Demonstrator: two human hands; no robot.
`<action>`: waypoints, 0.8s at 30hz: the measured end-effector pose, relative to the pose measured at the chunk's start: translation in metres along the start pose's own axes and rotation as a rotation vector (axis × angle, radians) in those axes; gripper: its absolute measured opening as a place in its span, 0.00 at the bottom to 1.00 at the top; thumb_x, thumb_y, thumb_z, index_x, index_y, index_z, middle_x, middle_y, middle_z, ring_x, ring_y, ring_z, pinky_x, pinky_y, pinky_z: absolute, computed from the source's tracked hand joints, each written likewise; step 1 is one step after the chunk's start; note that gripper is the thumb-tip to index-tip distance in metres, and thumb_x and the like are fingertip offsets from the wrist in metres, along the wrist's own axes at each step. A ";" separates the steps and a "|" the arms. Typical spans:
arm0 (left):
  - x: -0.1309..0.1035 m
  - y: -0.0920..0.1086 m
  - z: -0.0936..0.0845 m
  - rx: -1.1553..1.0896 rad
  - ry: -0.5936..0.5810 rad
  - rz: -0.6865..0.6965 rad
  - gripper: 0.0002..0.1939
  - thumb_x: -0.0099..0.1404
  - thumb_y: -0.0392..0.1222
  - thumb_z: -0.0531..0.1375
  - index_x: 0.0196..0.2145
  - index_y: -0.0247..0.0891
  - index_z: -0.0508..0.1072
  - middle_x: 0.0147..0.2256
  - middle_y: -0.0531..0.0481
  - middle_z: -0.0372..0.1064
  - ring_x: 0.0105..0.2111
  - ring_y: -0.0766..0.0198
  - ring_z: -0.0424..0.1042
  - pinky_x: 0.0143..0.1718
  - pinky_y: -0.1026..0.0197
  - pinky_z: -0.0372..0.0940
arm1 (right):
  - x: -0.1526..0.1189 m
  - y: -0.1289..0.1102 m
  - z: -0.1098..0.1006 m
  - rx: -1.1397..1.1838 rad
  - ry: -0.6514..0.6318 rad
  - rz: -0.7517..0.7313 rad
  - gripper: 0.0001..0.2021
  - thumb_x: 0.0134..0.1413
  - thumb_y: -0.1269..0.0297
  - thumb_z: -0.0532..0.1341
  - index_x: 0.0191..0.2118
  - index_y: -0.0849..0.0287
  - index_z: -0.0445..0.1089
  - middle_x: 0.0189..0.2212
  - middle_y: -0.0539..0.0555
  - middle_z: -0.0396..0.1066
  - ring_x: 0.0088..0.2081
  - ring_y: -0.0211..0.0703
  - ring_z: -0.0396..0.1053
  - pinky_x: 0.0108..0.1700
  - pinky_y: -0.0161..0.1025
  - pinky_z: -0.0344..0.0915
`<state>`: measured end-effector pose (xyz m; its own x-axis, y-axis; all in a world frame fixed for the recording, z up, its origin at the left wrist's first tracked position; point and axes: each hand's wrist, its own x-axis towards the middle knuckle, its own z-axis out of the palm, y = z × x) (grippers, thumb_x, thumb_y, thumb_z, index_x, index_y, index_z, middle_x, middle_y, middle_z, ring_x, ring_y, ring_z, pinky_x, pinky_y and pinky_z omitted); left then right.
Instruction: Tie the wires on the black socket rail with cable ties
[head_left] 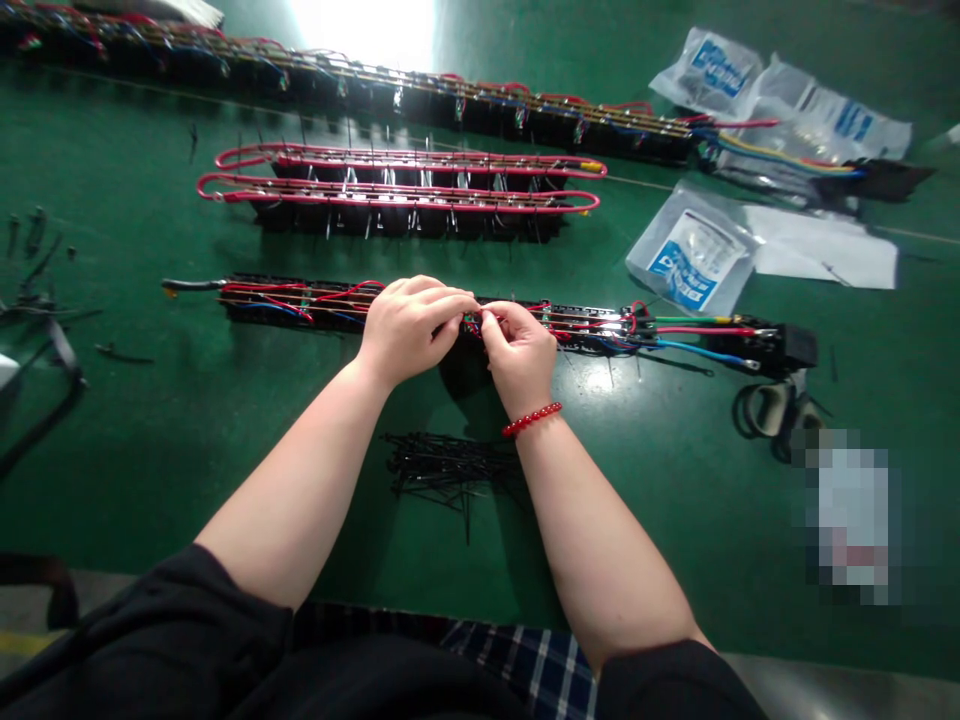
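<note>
A long black strip assembly [585, 322] with red and blue wires along its top lies crosswise in front of me. Over its middle, my left hand [416, 325] is closed, with thumb and fingers pinched at the wires. Beside it my right hand [521, 350], with a red bead bracelet at the wrist, also pinches there, its fingertips nearly meeting the left ones. What sits between the fingertips is too small and covered to name. A pile of black cable ties [450, 465] lies on the green table [300, 490] between my forearms.
Two red-cabled black assemblies [412, 190] lie farther back, behind them a longer wired strip [360, 75]. Plastic packets [694, 255] and white paper [825, 250] are at the right, with scissors [776, 410] nearer. Loose black ties [45, 290] are scattered at the left.
</note>
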<state>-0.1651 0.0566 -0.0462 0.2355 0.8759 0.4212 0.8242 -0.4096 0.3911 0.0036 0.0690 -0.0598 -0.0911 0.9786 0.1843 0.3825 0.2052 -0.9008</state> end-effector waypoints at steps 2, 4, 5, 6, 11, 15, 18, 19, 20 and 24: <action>0.000 0.000 0.000 0.004 -0.005 -0.005 0.16 0.69 0.38 0.53 0.46 0.46 0.79 0.47 0.51 0.79 0.47 0.56 0.73 0.50 0.50 0.65 | 0.000 0.000 0.000 0.010 0.002 0.003 0.08 0.61 0.60 0.59 0.36 0.54 0.75 0.21 0.45 0.66 0.24 0.35 0.63 0.30 0.34 0.60; 0.000 0.000 0.000 0.006 -0.003 -0.005 0.16 0.69 0.38 0.53 0.46 0.46 0.79 0.47 0.51 0.79 0.47 0.56 0.73 0.51 0.49 0.65 | 0.000 0.001 0.001 0.012 0.005 0.002 0.08 0.61 0.60 0.59 0.36 0.54 0.74 0.21 0.45 0.66 0.24 0.35 0.63 0.29 0.34 0.60; 0.000 -0.001 0.000 0.007 -0.002 -0.003 0.16 0.68 0.38 0.53 0.46 0.46 0.80 0.46 0.51 0.79 0.48 0.56 0.73 0.51 0.49 0.64 | 0.000 0.001 0.001 0.012 0.006 -0.001 0.08 0.61 0.60 0.59 0.36 0.54 0.74 0.22 0.45 0.66 0.24 0.35 0.64 0.29 0.34 0.60; 0.000 -0.001 0.001 0.009 -0.002 -0.001 0.16 0.68 0.38 0.53 0.46 0.46 0.80 0.47 0.51 0.79 0.48 0.56 0.73 0.51 0.49 0.64 | 0.000 0.001 0.001 0.013 0.007 -0.005 0.08 0.61 0.60 0.59 0.35 0.54 0.74 0.22 0.45 0.66 0.24 0.35 0.64 0.29 0.34 0.60; -0.001 -0.003 0.001 0.020 -0.009 0.012 0.16 0.68 0.38 0.53 0.46 0.48 0.79 0.47 0.52 0.79 0.47 0.56 0.73 0.50 0.51 0.63 | 0.000 0.004 0.003 0.046 0.017 -0.007 0.07 0.60 0.61 0.59 0.34 0.55 0.73 0.22 0.45 0.65 0.24 0.35 0.62 0.28 0.33 0.60; -0.002 -0.003 0.002 0.027 -0.008 0.017 0.16 0.69 0.38 0.53 0.46 0.48 0.79 0.47 0.53 0.79 0.48 0.56 0.73 0.50 0.51 0.63 | 0.000 0.004 0.003 0.088 0.023 0.000 0.07 0.60 0.62 0.59 0.33 0.55 0.73 0.21 0.44 0.63 0.23 0.34 0.60 0.28 0.34 0.59; -0.001 -0.002 0.002 0.030 -0.001 -0.015 0.15 0.69 0.39 0.53 0.46 0.47 0.79 0.46 0.52 0.79 0.47 0.56 0.73 0.50 0.51 0.63 | -0.001 0.003 0.003 0.083 0.008 0.004 0.08 0.61 0.60 0.58 0.36 0.55 0.73 0.22 0.45 0.65 0.23 0.35 0.62 0.28 0.34 0.61; -0.001 -0.001 0.002 0.032 0.002 -0.031 0.15 0.69 0.40 0.54 0.47 0.47 0.78 0.46 0.51 0.79 0.47 0.56 0.73 0.50 0.51 0.63 | -0.001 0.003 0.003 0.079 -0.005 0.002 0.08 0.61 0.59 0.58 0.37 0.54 0.74 0.22 0.46 0.66 0.24 0.35 0.63 0.28 0.35 0.62; 0.000 -0.001 0.002 0.033 0.004 -0.045 0.15 0.69 0.41 0.54 0.48 0.47 0.78 0.46 0.51 0.79 0.46 0.56 0.73 0.50 0.51 0.64 | -0.001 0.002 0.003 0.074 -0.019 -0.001 0.09 0.62 0.59 0.58 0.38 0.54 0.74 0.23 0.46 0.67 0.24 0.36 0.64 0.28 0.35 0.63; 0.001 -0.001 0.002 0.031 0.009 -0.066 0.14 0.69 0.43 0.55 0.46 0.46 0.79 0.45 0.50 0.79 0.45 0.55 0.73 0.49 0.51 0.64 | -0.002 0.002 0.003 0.060 -0.055 -0.034 0.08 0.61 0.59 0.59 0.40 0.53 0.75 0.24 0.47 0.70 0.24 0.36 0.65 0.28 0.35 0.64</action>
<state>-0.1641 0.0584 -0.0479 0.1754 0.8982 0.4030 0.8531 -0.3430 0.3931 0.0016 0.0675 -0.0632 -0.1542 0.9687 0.1943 0.3224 0.2353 -0.9169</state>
